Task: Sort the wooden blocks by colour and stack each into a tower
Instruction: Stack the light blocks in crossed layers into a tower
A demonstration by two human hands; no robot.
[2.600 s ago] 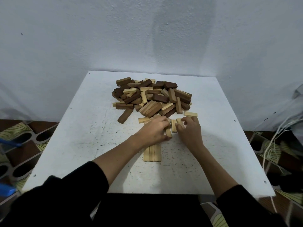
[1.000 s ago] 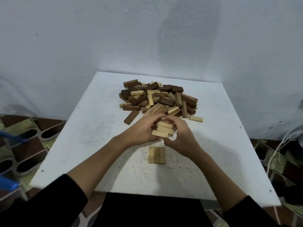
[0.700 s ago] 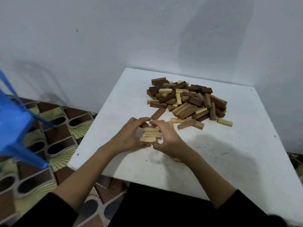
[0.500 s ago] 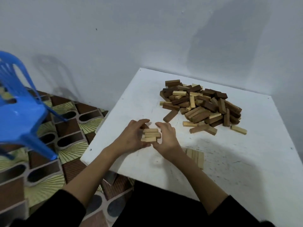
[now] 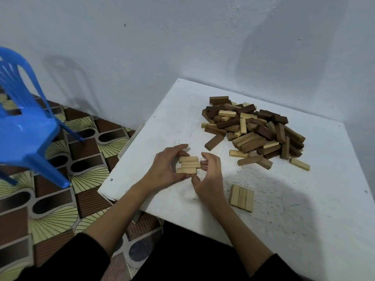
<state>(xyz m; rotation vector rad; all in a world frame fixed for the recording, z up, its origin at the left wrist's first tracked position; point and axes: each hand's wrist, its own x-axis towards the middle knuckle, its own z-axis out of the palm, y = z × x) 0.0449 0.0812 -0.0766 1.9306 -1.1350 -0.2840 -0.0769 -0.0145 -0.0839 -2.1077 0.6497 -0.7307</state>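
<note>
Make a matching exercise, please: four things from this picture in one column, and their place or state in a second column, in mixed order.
Things:
1. three light blocks
2. flat row of light blocks
3. mixed pile
4. blue chair

Places or states:
A. on the floor, left of the table
B. held between both hands
C. unsorted, far side of the table
D. flat on the table, right of the right hand

Pairs: 1-B, 2-D, 3-C, 4-A
</note>
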